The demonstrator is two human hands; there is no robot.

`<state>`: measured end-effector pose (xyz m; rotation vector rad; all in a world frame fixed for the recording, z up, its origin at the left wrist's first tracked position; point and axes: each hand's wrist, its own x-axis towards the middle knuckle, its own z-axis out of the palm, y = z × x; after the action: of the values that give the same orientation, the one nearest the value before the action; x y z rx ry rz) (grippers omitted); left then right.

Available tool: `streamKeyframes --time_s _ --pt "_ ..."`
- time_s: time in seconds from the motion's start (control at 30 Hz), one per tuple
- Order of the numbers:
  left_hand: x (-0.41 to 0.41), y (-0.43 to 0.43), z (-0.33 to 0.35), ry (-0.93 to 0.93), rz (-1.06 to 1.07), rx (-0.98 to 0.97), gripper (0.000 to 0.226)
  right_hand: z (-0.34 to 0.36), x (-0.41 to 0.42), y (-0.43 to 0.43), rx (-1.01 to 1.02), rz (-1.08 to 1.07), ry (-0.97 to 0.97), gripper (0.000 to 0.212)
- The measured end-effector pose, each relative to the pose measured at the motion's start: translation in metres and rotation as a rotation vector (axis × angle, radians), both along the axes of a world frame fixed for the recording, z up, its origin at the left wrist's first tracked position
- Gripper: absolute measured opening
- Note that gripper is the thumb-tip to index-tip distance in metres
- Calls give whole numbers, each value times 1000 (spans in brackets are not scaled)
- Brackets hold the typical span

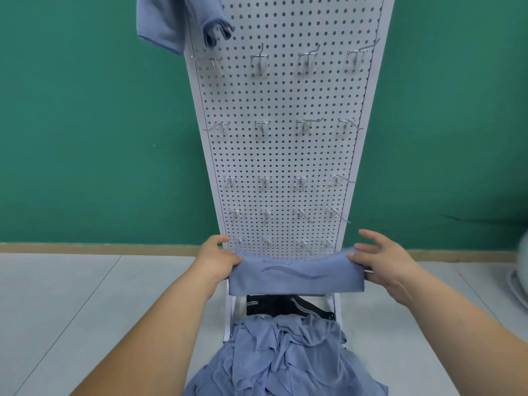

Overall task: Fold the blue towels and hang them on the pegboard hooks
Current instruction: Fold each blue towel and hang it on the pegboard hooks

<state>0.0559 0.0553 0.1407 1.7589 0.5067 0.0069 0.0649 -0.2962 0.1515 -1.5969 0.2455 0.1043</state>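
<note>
A folded blue towel (295, 274) is stretched flat between my hands, low in front of the white pegboard (283, 155). My left hand (215, 260) grips its left end. My right hand (385, 260) pinches the right end between thumb and fingers, with the upper fingers spread. A heap of crumpled blue towels (285, 355) lies below, at the foot of the board. Two blue towels (183, 20) hang at the board's top left. Rows of metal hooks (307, 60) stick out of the board, bare.
The pegboard stands on a white frame (228, 318) against a green wall (85, 124). A dark cloth item (285, 304) lies behind the towel heap. The floor is pale grey tile (71, 310). A blurred white object (520, 275) shows at the right edge.
</note>
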Motion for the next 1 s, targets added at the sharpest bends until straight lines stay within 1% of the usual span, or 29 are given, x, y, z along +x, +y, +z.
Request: streamKeyframes --time_s 0.07,0.13,0.27,0.3,0.37,0.43,0.5,0.57,0.63,0.67,0.77,0.83,0.87,0.93,1.0 --pt "-1 0 2 -76 32 9 55 3 -1 -2 -25 -30 -85 57" --pt "-2 1 4 -146 72 29 52 7 -3 -1 -25 -57 -159 45" --pt "-3 0 6 -210 65 29 32 12 -2 3 -79 -73 -189 18" --pt "-3 0 6 -205 41 23 28 12 -2 3 -84 -62 -180 17" --pt "-5 0 8 -197 -42 37 22 13 -4 1 -110 4 -170 24" --pt "-7 1 7 -179 -176 144 30 14 -7 -2 -230 92 -167 39" --pt "-8 -1 4 -142 -290 343 36 12 -6 -5 -408 133 -179 46" --pt "-8 -3 3 -124 -314 484 32 10 -5 -6 -614 141 -217 41" --pt "-8 -3 3 -121 -307 513 25 10 -5 -7 -769 141 -256 31" --pt "-8 -2 4 -120 -304 515 21 10 -5 -8 -792 139 -267 26" --pt "-7 -3 9 -139 -251 443 10 9 -3 -13 -736 132 -275 14" --pt "-7 -5 13 -143 -198 307 5 8 -2 -15 -602 131 -244 6" --pt "-7 -6 16 -144 -175 237 11 8 -1 -15 -517 128 -223 4" --pt "-6 -8 18 -140 -137 125 25 8 0 -14 -369 115 -186 7" --pt "-6 -9 21 -148 -106 90 25 11 -1 -12 -225 115 -170 14"
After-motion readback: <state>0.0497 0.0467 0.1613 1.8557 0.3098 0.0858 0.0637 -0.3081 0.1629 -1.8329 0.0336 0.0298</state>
